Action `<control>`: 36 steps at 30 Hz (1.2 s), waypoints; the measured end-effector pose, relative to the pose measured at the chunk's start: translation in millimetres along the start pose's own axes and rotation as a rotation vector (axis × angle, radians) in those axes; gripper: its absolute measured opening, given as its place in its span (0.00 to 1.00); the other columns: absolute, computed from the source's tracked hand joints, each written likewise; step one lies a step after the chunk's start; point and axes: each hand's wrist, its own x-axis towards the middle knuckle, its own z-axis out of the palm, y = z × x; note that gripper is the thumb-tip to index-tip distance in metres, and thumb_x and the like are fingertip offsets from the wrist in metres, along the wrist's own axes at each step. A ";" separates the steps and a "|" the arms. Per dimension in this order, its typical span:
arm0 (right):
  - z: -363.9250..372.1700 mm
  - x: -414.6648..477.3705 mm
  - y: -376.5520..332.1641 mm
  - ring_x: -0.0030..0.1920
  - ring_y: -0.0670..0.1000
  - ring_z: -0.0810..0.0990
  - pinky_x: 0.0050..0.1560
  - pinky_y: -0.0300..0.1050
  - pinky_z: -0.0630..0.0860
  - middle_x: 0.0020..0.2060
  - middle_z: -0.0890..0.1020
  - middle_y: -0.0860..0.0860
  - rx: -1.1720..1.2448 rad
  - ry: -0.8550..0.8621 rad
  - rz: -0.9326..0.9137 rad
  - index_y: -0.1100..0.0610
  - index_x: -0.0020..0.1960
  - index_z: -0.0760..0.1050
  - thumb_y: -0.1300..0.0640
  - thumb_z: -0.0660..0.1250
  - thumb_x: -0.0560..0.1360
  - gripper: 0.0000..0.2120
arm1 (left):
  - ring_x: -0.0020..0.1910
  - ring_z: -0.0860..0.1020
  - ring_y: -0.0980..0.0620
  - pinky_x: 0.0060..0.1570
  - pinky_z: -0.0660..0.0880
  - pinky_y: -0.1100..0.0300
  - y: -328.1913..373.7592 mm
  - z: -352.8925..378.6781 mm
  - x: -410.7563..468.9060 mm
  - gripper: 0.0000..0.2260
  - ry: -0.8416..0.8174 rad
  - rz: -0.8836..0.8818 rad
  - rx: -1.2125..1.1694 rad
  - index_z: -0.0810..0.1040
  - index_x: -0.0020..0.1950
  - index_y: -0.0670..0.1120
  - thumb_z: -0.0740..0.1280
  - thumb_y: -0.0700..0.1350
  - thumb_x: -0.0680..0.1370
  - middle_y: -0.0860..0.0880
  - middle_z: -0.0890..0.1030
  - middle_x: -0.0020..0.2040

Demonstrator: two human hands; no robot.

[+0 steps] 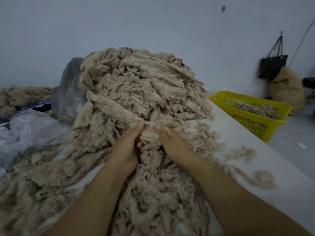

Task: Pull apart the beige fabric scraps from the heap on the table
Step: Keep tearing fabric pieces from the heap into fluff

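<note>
While the big heap of beige fabric scraps sits in the middle of the white table, both hands reach into its near edge. The left hand and the right hand are close together, and each pinches the same bunched scrap with thumb and fingers. Loose fluffy bits lie on the table around the arms. A yellow basket with more scraps inside stands past the table's right side. Clear plastic bags lie on the left.
</note>
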 end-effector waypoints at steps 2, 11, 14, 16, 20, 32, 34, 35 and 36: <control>-4.9 3.7 0.1 0.54 0.51 0.78 0.57 0.49 0.73 0.51 0.81 0.51 0.002 0.030 0.015 0.60 0.55 0.76 0.42 0.51 0.84 0.24 | 0.22 0.66 0.58 0.22 0.64 0.67 0.8 -0.7 1.2 0.11 0.048 0.018 -0.044 0.76 0.39 0.46 0.67 0.48 0.80 0.52 0.72 0.27; -2.9 9.4 7.2 0.30 0.43 0.68 0.29 0.35 0.63 0.28 0.69 0.41 0.086 0.163 -0.043 0.52 0.36 0.65 0.44 0.55 0.83 0.20 | 0.22 0.65 0.58 0.27 0.67 0.66 2.3 0.0 2.3 0.08 0.105 -0.034 -0.174 0.76 0.46 0.46 0.64 0.48 0.81 0.54 0.72 0.25; -4.8 9.9 9.4 0.48 0.44 0.81 0.52 0.38 0.76 0.48 0.84 0.46 0.188 0.122 0.083 0.50 0.47 0.79 0.41 0.55 0.82 0.19 | 0.21 0.64 0.59 0.22 0.63 0.67 -1.8 -1.8 0.8 0.10 0.063 0.030 -0.016 0.75 0.41 0.46 0.66 0.47 0.81 0.53 0.72 0.25; -6.0 6.8 4.3 0.50 0.39 0.82 0.51 0.38 0.78 0.52 0.85 0.41 0.352 0.096 0.108 0.40 0.47 0.83 0.34 0.56 0.79 0.19 | 0.20 0.64 0.59 0.20 0.62 0.67 -5.3 3.1 -0.6 0.12 0.030 0.041 0.079 0.75 0.38 0.47 0.65 0.46 0.82 0.53 0.72 0.25; -3.3 2.0 -2.9 0.46 0.30 0.76 0.47 0.35 0.70 0.49 0.79 0.36 0.151 0.021 0.078 0.39 0.48 0.74 0.21 0.56 0.69 0.25 | 0.23 0.68 0.58 0.23 0.67 0.67 -10.4 14.1 -7.1 0.20 -0.031 0.044 0.162 0.80 0.30 0.52 0.64 0.44 0.82 0.51 0.75 0.28; 4.2 10.7 -2.1 0.47 0.47 0.85 0.50 0.43 0.81 0.46 0.87 0.47 0.504 0.185 0.193 0.47 0.51 0.80 0.39 0.57 0.82 0.17 | 0.45 0.85 0.49 0.37 0.80 0.60 -7.1 15.8 -9.6 0.12 -0.096 -0.072 0.036 0.88 0.45 0.45 0.65 0.46 0.79 0.43 0.86 0.47; 7.2 2.2 -4.8 0.44 0.43 0.85 0.44 0.38 0.80 0.42 0.87 0.43 0.414 0.054 0.130 0.46 0.45 0.82 0.38 0.58 0.81 0.18 | 0.48 0.85 0.51 0.39 0.80 0.62 -5.5 14.4 -7.5 0.13 -0.087 -0.019 0.054 0.87 0.49 0.45 0.65 0.50 0.81 0.43 0.86 0.50; 9.2 -1.8 -5.8 0.41 0.41 0.85 0.41 0.35 0.79 0.38 0.86 0.41 0.420 -0.008 0.103 0.48 0.44 0.82 0.39 0.61 0.80 0.17 | 0.48 0.85 0.51 0.40 0.80 0.62 -3.9 14.3 -7.7 0.13 -0.067 -0.002 0.069 0.86 0.50 0.45 0.65 0.50 0.80 0.43 0.86 0.50; 11.0 -3.1 -5.9 0.40 0.40 0.85 0.40 0.33 0.78 0.36 0.85 0.41 0.435 -0.047 0.092 0.49 0.44 0.81 0.41 0.63 0.80 0.14 | 0.48 0.85 0.50 0.39 0.80 0.62 -3.5 13.0 -6.1 0.13 -0.038 0.002 0.075 0.85 0.50 0.43 0.65 0.51 0.80 0.42 0.86 0.50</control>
